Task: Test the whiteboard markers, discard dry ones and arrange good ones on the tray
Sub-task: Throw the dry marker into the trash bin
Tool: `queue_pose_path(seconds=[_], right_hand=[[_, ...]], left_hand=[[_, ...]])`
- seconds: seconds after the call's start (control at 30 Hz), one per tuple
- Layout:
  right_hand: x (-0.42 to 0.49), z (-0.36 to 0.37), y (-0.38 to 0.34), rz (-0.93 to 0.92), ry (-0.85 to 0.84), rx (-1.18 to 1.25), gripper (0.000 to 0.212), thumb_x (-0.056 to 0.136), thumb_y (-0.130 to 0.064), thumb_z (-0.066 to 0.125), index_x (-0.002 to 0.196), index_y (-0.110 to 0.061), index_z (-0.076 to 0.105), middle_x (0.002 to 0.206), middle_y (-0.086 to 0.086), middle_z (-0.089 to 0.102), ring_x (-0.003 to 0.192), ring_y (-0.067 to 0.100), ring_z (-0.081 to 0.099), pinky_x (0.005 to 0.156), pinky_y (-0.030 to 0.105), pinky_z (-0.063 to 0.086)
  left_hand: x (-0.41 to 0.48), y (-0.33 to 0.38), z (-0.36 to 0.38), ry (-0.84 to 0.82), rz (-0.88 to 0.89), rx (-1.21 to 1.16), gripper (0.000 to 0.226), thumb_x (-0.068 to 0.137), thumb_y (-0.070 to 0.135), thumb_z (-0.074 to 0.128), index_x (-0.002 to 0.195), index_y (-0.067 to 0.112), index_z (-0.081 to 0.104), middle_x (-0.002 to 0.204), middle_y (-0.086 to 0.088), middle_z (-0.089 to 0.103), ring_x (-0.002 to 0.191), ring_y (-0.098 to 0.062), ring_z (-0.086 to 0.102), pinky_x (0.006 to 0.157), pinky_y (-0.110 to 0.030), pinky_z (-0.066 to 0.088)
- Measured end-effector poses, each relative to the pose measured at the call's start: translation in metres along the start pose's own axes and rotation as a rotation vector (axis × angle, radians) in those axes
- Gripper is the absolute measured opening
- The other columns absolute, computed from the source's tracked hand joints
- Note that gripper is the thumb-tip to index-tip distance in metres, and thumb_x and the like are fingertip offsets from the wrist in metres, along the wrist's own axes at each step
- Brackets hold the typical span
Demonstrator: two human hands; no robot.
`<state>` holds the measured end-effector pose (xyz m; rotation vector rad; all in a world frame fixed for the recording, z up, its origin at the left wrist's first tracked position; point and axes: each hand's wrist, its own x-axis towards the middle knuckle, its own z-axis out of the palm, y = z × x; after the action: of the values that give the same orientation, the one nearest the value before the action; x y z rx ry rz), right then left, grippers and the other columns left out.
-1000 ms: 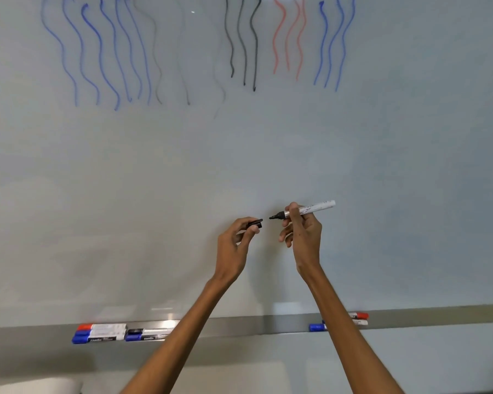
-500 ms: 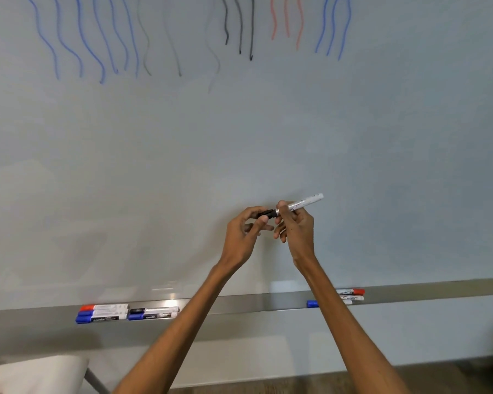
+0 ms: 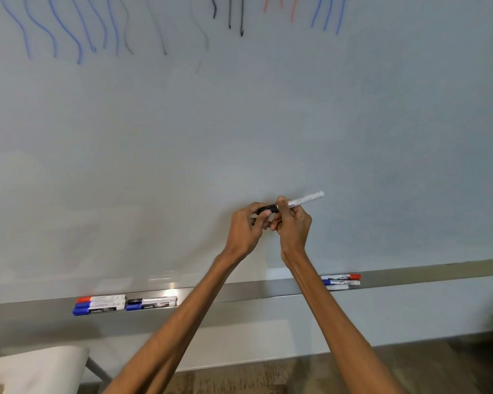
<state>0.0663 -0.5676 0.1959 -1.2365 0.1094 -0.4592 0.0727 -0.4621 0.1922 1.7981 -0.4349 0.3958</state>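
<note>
Head view: my hands meet well above the tray (image 3: 439, 275), the left hand (image 3: 246, 227) pinching the black cap (image 3: 266, 209) onto the marker (image 3: 305, 199) that the right hand (image 3: 293, 227) grips by its barrel, likely to seal the tip. Other markers (image 3: 151, 303) lie in the tray.

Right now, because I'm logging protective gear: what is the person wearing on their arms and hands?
Nothing that shows. The left forearm and right forearm are bare to the frame's edge, with no sleeves, and the left hand and right hand have no gloves. No watch, bracelet or ring is visible.
</note>
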Motion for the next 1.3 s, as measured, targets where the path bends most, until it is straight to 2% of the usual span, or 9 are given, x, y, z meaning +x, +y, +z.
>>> queue_pose_path(seconds=[0.13,0.27,0.57,0.7,0.87,1.0,1.1,1.17,1.3], right_hand=[[-0.002,-0.006,0.004,0.04,0.005,0.026,0.022,0.097,-0.022,0.063,0.084,-0.004,0.064,0.055,0.007,0.053,0.045,0.014,0.049,0.046,0.022,0.044],[-0.005,-0.019,0.018,0.116,-0.044,-0.015,0.023,0.096,-0.023,0.064,0.085,-0.002,0.065,0.056,0.004,0.059,0.047,0.014,0.053,0.045,0.022,0.04],[-0.004,-0.049,0.032,0.253,-0.149,-0.2,0.025,0.092,-0.037,0.066,0.099,-0.014,0.073,0.079,0.001,0.072,0.055,0.012,0.061,0.046,0.019,0.041],[0.003,-0.065,0.032,0.303,-0.122,-0.217,0.021,0.089,-0.031,0.072,0.099,-0.012,0.074,0.084,0.002,0.073,0.055,0.012,0.061,0.046,0.02,0.04],[0.007,-0.09,0.03,0.358,-0.08,-0.204,0.014,0.083,-0.021,0.078,0.094,-0.014,0.073,0.089,0.007,0.074,0.056,0.014,0.061,0.046,0.021,0.039],[0.01,-0.119,0.028,0.366,-0.05,-0.256,0.014,0.083,-0.018,0.078,0.094,-0.014,0.071,0.087,0.006,0.073,0.057,0.014,0.062,0.047,0.021,0.042],[0.01,-0.146,0.028,0.334,-0.077,-0.365,0.018,0.084,-0.02,0.077,0.096,-0.009,0.07,0.087,0.011,0.073,0.058,0.015,0.063,0.047,0.021,0.044],[0.009,-0.166,0.026,0.301,-0.127,-0.498,0.019,0.084,-0.022,0.078,0.095,-0.008,0.07,0.085,0.01,0.073,0.062,0.014,0.064,0.05,0.019,0.046],[0.003,-0.206,0.027,0.197,-0.256,-0.723,0.009,0.085,-0.021,0.076,0.088,-0.012,0.075,0.087,0.0,0.075,0.08,0.012,0.068,0.072,0.02,0.05]], left_hand=[[-0.005,-0.006,0.002,-0.008,0.02,0.026,0.015,0.098,0.015,0.057,0.103,0.011,0.071,0.084,-0.001,0.07,0.069,-0.014,0.067,0.064,-0.028,0.055],[-0.011,-0.022,-0.006,-0.111,0.009,0.085,0.018,0.098,0.019,0.058,0.107,0.01,0.071,0.09,0.005,0.072,0.072,-0.004,0.07,0.067,-0.027,0.057],[-0.021,-0.056,-0.016,-0.173,-0.076,0.169,0.022,0.095,0.033,0.062,0.11,0.02,0.072,0.101,0.009,0.073,0.076,-0.005,0.072,0.066,-0.036,0.058],[-0.02,-0.062,-0.014,-0.201,-0.099,0.216,0.019,0.093,0.033,0.064,0.109,0.028,0.072,0.102,0.013,0.072,0.08,-0.002,0.071,0.069,-0.028,0.055],[-0.022,-0.069,0.004,-0.267,-0.117,0.255,0.018,0.091,0.037,0.064,0.107,0.037,0.07,0.101,0.018,0.07,0.08,-0.001,0.07,0.08,-0.036,0.057],[-0.023,-0.065,0.019,-0.31,-0.123,0.269,0.016,0.092,0.037,0.063,0.105,0.037,0.071,0.099,0.018,0.07,0.075,0.001,0.07,0.076,-0.036,0.056],[-0.027,-0.062,0.032,-0.374,-0.128,0.249,0.016,0.093,0.039,0.06,0.104,0.034,0.072,0.097,0.016,0.07,0.07,-0.002,0.07,0.066,-0.032,0.051],[-0.031,-0.063,0.044,-0.423,-0.124,0.251,0.017,0.095,0.041,0.058,0.103,0.033,0.071,0.096,0.016,0.068,0.067,-0.003,0.07,0.061,-0.029,0.045],[-0.038,-0.068,0.076,-0.529,-0.104,0.272,0.02,0.095,0.044,0.055,0.102,0.032,0.069,0.095,0.017,0.068,0.066,-0.002,0.07,0.072,-0.037,0.055]])
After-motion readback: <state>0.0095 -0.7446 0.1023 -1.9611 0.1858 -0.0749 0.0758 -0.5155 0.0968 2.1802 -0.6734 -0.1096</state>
